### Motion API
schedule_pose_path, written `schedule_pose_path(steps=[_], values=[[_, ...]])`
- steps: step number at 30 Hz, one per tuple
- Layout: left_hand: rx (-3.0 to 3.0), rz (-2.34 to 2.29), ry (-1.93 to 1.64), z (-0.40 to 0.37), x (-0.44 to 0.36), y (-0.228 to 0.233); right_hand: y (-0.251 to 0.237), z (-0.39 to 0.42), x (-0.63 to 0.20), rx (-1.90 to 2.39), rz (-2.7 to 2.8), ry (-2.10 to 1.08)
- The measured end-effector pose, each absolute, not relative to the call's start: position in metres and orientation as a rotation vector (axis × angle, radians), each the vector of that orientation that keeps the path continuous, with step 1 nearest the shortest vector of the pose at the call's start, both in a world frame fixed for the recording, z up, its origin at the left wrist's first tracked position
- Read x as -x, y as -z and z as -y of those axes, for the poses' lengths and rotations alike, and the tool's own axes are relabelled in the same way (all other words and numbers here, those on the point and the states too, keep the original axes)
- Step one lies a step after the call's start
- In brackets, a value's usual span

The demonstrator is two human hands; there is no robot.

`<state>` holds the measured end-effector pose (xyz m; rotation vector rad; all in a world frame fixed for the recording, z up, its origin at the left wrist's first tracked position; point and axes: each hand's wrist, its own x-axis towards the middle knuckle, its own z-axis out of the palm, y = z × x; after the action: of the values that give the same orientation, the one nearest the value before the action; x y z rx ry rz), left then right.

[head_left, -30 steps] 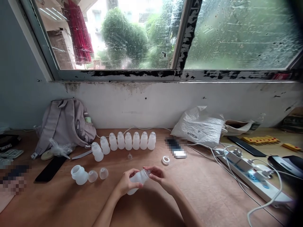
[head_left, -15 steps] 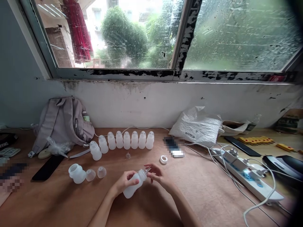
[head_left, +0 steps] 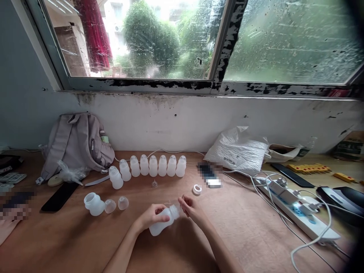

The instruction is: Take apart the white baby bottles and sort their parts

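Translucent white bottle held just above the surface, front centre. Long axis tilted: base low and toward the person's left, neck raised and pointing up-right toward the right hand.

Left hand: fingers wrapped around the bottle's body, grasping it. Right hand: fingertips pinched at the bottle's mouth; whether they hold a small part there cannot be told, too small and blurred.

Surroundings, far side: row of capped bottles stands upright in a slightly curved line, well apart from the hands. Between row and hands lie a small clear piece and a white ring, the ring near the right hand. To the left: one open bottle on its own, with two clear domed caps just beside it. A black phone and a grey backpack lie farther left.

Right side: white bag, power strip with cables reaching toward the front edge.

Open room: bare surface in front of and to the right of the hands, up to the cables; bare patch also between the hands and the caps.
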<state>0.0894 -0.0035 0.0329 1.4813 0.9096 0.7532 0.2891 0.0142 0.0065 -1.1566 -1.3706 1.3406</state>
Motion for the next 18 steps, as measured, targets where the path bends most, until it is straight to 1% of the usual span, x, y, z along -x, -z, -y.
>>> schedule_pose_path(steps=[3,6,8,12,13,15,17,18], values=[[-1.408,-1.020,-0.614,0.007,-0.088,-0.039,-0.015,-0.011,-0.290,1.004,1.349,-1.507],[-1.306,-1.010,-0.544,0.011,-0.088,-0.037,-0.021,-0.008,-0.288,0.834,1.323,-1.698],[-1.258,-0.946,-0.547,0.012,-0.092,-0.029,-0.018,-0.008,-0.285,0.836,1.285,-1.675],[-1.280,-0.892,-0.725,0.011,-0.107,-0.007,-0.009,-0.009,-0.278,1.094,1.210,-1.390],[-1.282,-0.900,-0.775,0.011,-0.111,-0.003,-0.009,-0.009,-0.277,1.117,1.193,-1.368],[-1.221,-0.887,-0.790,0.011,-0.116,0.002,-0.010,-0.009,-0.278,1.026,1.189,-1.471],[-1.107,-0.826,-0.715,0.012,-0.119,0.004,-0.011,-0.008,-0.280,0.869,1.216,-1.634],[-1.072,-0.806,-0.690,0.012,-0.119,0.005,-0.011,-0.008,-0.280,0.849,1.235,-1.658]])
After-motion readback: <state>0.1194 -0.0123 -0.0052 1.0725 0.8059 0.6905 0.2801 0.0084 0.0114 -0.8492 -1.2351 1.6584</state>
